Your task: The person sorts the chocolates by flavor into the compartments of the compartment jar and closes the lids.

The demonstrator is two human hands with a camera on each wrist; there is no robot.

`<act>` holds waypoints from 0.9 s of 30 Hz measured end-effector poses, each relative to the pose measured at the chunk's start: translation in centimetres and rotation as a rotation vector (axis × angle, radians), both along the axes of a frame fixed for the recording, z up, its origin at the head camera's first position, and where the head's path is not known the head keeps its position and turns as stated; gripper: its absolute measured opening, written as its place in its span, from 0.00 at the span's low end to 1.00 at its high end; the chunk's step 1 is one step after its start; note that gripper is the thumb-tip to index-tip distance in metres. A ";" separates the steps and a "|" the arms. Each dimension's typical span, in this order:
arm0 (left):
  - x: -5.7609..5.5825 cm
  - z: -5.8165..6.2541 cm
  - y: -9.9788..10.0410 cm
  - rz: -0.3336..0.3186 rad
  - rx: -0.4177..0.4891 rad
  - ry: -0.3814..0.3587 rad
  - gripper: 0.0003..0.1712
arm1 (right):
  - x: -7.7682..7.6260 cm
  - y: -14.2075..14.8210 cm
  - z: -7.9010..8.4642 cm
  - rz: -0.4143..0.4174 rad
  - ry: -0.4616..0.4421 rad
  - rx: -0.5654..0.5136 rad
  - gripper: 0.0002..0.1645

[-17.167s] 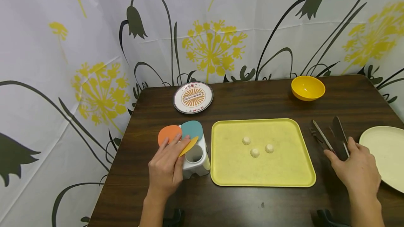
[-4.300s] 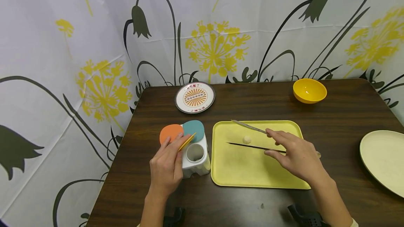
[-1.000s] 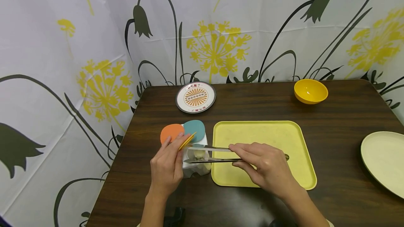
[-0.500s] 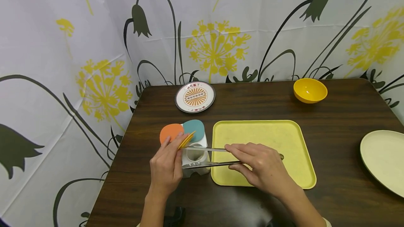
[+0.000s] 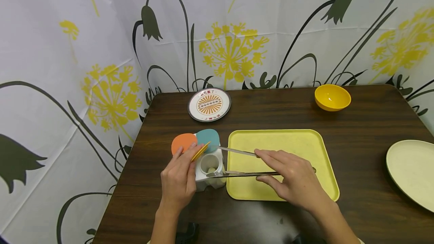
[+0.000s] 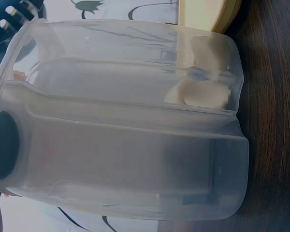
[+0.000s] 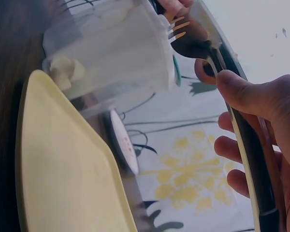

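Note:
My left hand [image 5: 178,176] holds a yellow lid [image 5: 201,151] tipped up at the near right of a multi-compartment container [image 5: 203,184]. Its orange lid [image 5: 181,142] and teal lid [image 5: 209,138] lie down. A pale ball [image 5: 211,170] shows inside the uncovered round opening. Through the clear wall in the left wrist view, pale lumps [image 6: 203,92] rest at the bottom. My right hand [image 5: 289,172] grips metal tongs [image 5: 242,151], arms spread apart, tips over the container's right side. One tong end has fork prongs [image 7: 178,30]; nothing sits between the arms.
A yellow tray [image 5: 271,189] lies just right of the container, partly under the tongs. Behind stand a patterned plate [image 5: 209,104] at left and a yellow bowl [image 5: 332,99] at right. A cream plate [image 5: 411,168] lies at the table's right edge.
My right hand picked up the tongs; three white balls have left the tray. The last went into the container's opening. The tongs have since drawn back right. My left hand kept the lid raised.

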State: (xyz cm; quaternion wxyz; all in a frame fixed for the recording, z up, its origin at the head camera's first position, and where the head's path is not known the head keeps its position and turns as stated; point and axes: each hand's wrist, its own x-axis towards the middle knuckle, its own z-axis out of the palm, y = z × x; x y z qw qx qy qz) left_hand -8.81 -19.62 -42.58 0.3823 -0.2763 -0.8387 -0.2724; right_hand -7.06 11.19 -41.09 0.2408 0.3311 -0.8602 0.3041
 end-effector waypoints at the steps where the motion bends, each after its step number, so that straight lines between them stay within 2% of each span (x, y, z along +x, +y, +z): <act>1: 0.0 0.0 0.0 0.001 0.000 0.000 0.21 | 0.0 0.2 -0.1 -0.006 0.004 -0.005 0.35; 6: 0.0 0.1 0.0 0.002 0.000 -0.006 0.21 | -0.1 1.8 -0.5 -0.046 -0.006 -0.027 0.35; 10: 0.0 0.1 0.1 -0.003 -0.001 -0.018 0.21 | 0.2 3.6 -1.0 -0.122 -0.034 -0.044 0.35; 18: 0.1 0.1 0.1 0.001 -0.001 -0.012 0.21 | 1.1 7.5 -2.8 -0.432 -0.078 -0.042 0.41; 24: 0.1 0.1 0.1 0.001 0.001 -0.012 0.21 | 2.1 10.4 -4.3 -0.613 -0.215 -0.060 0.37; 27: 0.1 0.1 0.0 0.002 0.000 -0.019 0.21 | 2.5 11.6 -4.9 -0.692 -0.296 -0.049 0.38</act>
